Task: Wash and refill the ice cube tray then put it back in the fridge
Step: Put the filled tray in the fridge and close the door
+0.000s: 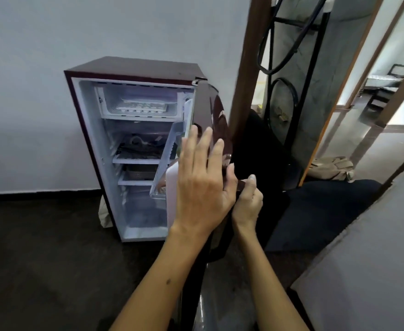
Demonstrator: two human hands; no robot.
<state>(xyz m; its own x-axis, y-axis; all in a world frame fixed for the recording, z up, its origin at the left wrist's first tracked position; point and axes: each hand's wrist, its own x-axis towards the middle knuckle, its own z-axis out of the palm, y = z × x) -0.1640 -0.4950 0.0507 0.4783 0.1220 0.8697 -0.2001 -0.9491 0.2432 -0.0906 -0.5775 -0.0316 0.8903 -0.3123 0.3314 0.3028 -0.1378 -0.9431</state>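
Note:
A small maroon fridge [134,68] stands against the white wall with its door [210,108] swung open toward me. The white ice cube tray [140,106] lies flat in the freezer box at the top. My left hand [202,180] is held flat with fingers spread against the door's edge and outer face. My right hand [247,201] is curled around the door handle just to its right. Wire shelves below the freezer hold dark items, and a clear door bin [166,161] hangs on the door's inner side.
A wooden post [251,68] and a black metal frame [299,96] stand right of the fridge. A dark seat [322,211] lies at lower right, with a grey ledge [373,259] in front of it. The floor [41,247] is dark. A doorway [387,91] opens at far right.

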